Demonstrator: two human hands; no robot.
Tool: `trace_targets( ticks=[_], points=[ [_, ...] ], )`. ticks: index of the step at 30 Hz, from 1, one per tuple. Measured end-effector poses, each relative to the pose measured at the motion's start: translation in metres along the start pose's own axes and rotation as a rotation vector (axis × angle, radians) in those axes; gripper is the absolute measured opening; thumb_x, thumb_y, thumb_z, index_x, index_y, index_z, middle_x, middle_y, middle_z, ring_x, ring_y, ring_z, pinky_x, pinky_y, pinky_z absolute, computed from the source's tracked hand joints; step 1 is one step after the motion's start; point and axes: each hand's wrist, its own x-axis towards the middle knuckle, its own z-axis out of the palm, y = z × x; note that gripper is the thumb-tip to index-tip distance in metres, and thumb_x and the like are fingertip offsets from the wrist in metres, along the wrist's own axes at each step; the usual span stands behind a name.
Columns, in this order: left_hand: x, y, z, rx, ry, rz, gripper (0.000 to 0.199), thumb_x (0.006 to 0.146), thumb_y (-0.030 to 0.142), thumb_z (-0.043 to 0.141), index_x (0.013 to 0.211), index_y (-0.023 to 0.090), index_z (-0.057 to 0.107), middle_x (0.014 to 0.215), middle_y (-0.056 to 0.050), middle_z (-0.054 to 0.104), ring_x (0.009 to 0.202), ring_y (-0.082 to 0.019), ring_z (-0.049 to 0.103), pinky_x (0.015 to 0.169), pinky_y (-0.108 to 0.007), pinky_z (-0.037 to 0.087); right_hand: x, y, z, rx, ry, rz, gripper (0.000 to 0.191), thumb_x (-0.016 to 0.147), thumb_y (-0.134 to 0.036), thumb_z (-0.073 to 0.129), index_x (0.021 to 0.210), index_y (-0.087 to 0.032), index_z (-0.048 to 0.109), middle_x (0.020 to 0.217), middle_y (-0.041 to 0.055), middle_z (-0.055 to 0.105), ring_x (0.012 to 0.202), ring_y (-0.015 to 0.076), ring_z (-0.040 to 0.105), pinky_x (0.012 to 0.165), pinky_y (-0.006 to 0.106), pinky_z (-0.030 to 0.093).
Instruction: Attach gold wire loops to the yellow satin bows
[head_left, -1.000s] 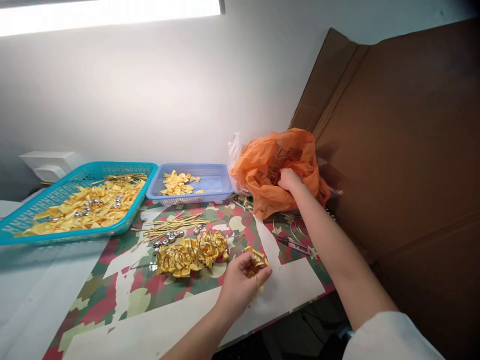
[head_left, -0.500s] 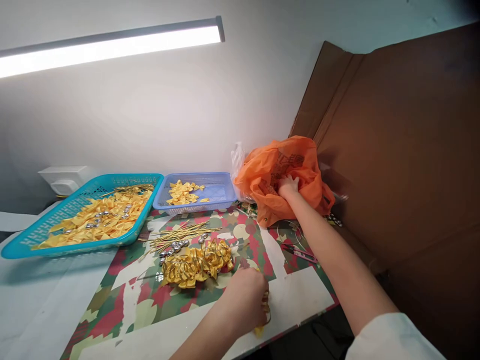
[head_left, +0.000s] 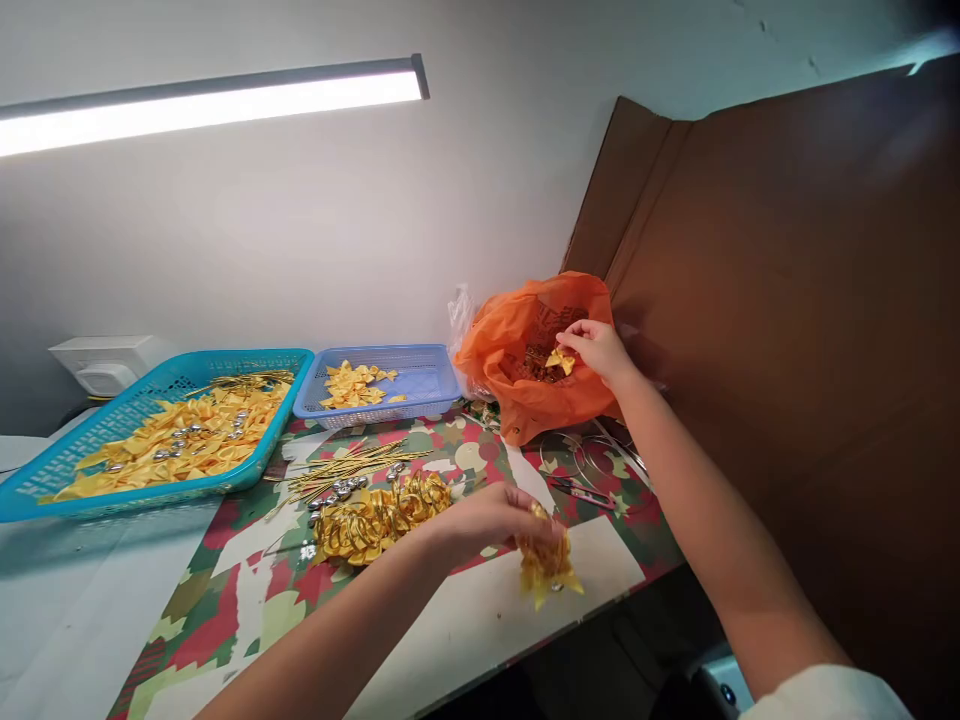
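My left hand (head_left: 504, 518) is closed round a small bunch of gold ribbon bows (head_left: 546, 565), held over the white strip at the table's front edge. At the mouth of the orange plastic bag (head_left: 536, 400), my right hand (head_left: 592, 348) pinches a gold bow (head_left: 561, 360) between thumb and fingers. To the left of my left hand lies a pile of gold bows with looped wire (head_left: 375, 520). Silver bells (head_left: 341, 490) and gold wire ties (head_left: 349, 468) lie just behind that pile.
A teal basket (head_left: 259, 470) of bows, bells and ties stands at the left. Beside it is a blue-violet basket (head_left: 431, 385) with a few bows. Scissors (head_left: 585, 493) and wire rings (head_left: 600, 455) lie at the right, near a large cardboard sheet (head_left: 787, 300).
My right hand has come up from deep inside the orange bag and now shows a bow in its fingers. My left hand has lifted and turned, bringing its bunch of bows into view.
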Motion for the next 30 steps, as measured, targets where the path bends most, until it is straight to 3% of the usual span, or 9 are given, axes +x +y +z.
trace_targets(
  ticks=[3, 6, 13, 18, 24, 30],
  points=[
    [0.006, 0.003, 0.006, -0.218, 0.169, 0.046, 0.033, 0.058, 0.040, 0.081, 0.048, 0.017, 0.060, 0.053, 0.001, 0.055, 0.053, -0.010, 0.049, 0.052, -0.023, 0.034, -0.025, -0.015, -0.007, 0.264, -0.186, 0.026, 0.031, 0.069, -0.046, 0.072, 0.068, -0.018, 0.058, 0.061, 0.0003, 0.062, 0.056, 0.0121, 0.056, 0.056, 0.025, 0.047],
    [0.002, 0.010, 0.007, -0.395, 0.260, 0.109, 0.032, 0.064, 0.043, 0.077, 0.057, 0.017, 0.061, 0.057, 0.002, 0.054, 0.054, -0.009, 0.049, 0.053, -0.022, 0.035, -0.046, -0.033, -0.006, 0.524, -0.353, 0.040, 0.030, 0.064, -0.042, 0.077, 0.069, -0.017, 0.060, 0.059, -0.0026, 0.058, 0.054, 0.0093, 0.053, 0.056, 0.024, 0.045],
    [-0.020, 0.034, -0.011, -0.520, 0.437, 0.297, 0.023, 0.072, 0.040, 0.069, 0.082, 0.019, 0.069, 0.085, -0.005, 0.070, 0.082, -0.018, 0.062, 0.068, -0.026, 0.043, -0.062, -0.067, 0.019, 0.697, -0.529, -0.227, 0.016, 0.075, -0.032, 0.071, 0.076, -0.019, 0.063, 0.064, -0.0031, 0.059, 0.059, 0.0100, 0.054, 0.061, 0.025, 0.046],
    [-0.023, 0.040, -0.024, -0.410, 0.534, 0.452, 0.025, 0.075, 0.040, 0.065, 0.088, 0.019, 0.070, 0.098, -0.005, 0.072, 0.095, -0.020, 0.062, 0.077, -0.028, 0.042, -0.065, -0.078, 0.038, 0.809, -0.489, -0.353, 0.023, 0.078, -0.045, 0.071, 0.081, -0.023, 0.064, 0.064, -0.0030, 0.055, 0.058, 0.0113, 0.050, 0.059, 0.028, 0.045],
    [-0.026, 0.040, -0.031, -0.297, 0.596, 0.565, 0.017, 0.074, 0.034, 0.070, 0.081, 0.018, 0.069, 0.088, -0.003, 0.071, 0.082, -0.016, 0.058, 0.075, -0.026, 0.041, -0.073, -0.081, 0.060, 0.890, -0.411, -0.421, 0.022, 0.089, -0.048, 0.059, 0.088, -0.027, 0.065, 0.070, -0.0018, 0.052, 0.068, 0.0126, 0.051, 0.068, 0.027, 0.046],
    [-0.030, 0.038, -0.043, -0.212, 0.585, 0.507, 0.023, 0.080, 0.040, 0.067, 0.080, 0.017, 0.070, 0.093, -0.006, 0.071, 0.085, -0.017, 0.058, 0.078, -0.028, 0.042, -0.074, -0.077, 0.082, 0.930, -0.387, -0.322, 0.042, 0.088, -0.064, 0.046, 0.085, -0.025, 0.062, 0.089, 0.0033, 0.058, 0.086, 0.0172, 0.057, 0.084, 0.033, 0.050]
  ],
)
